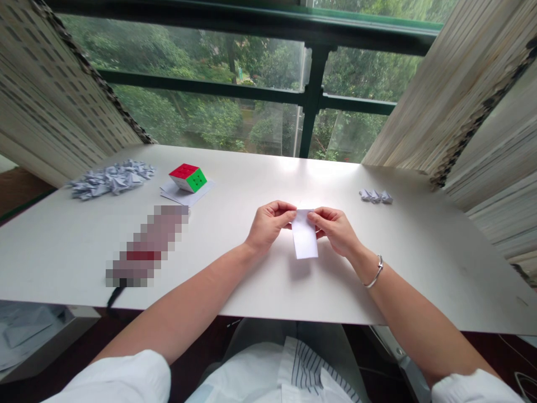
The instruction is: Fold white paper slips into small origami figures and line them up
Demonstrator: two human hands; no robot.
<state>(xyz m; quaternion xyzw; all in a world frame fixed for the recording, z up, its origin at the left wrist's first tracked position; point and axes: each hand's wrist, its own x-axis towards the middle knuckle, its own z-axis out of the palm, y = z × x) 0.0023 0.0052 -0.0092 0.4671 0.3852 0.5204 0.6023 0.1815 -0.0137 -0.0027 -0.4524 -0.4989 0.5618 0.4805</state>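
A small white rectangle of paper (306, 240) is held up above the table, between my two hands. My left hand (271, 223) pinches its upper left corner with thumb and forefinger. At the upper right corner, my right hand (334, 226) has the same kind of pinch. The paper's lower part hangs free and casts a shadow on the white table (260, 296). Whether the paper is doubled over cannot be made out.
A Rubik's cube (187, 178) rests on white paper sheets (197, 197) at the left. Beyond it lies a pile of folded paper pieces (112, 179). Several more folded pieces (376, 196) form a row at the right. A blurred-out object (146, 246) lies front left.
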